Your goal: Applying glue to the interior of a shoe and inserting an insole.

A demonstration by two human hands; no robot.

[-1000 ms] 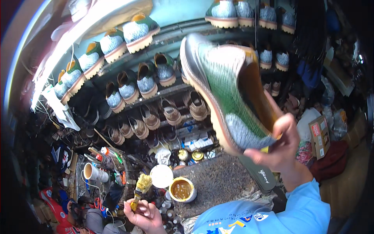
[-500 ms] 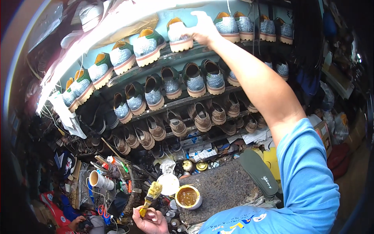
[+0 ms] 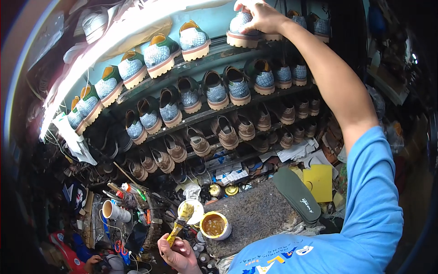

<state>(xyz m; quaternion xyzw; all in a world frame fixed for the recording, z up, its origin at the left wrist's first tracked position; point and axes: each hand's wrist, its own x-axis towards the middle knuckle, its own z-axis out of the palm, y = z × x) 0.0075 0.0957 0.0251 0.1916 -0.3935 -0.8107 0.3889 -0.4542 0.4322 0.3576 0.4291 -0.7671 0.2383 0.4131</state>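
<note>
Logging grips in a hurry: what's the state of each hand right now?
Left hand: closed, holding a brush.
Right hand: closed on a shoe.

Scale-patterned blue-grey shoe (image 3: pixel 240 27), yellow-handled brush (image 3: pixel 178 225)

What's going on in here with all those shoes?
The right hand of a person in a blue shirt is up at the top shelf, on the heel of a blue-and-white shoe. The left hand holds a yellow-stained brush beside an open tub of amber liquid. More shoes stand below.
</note>
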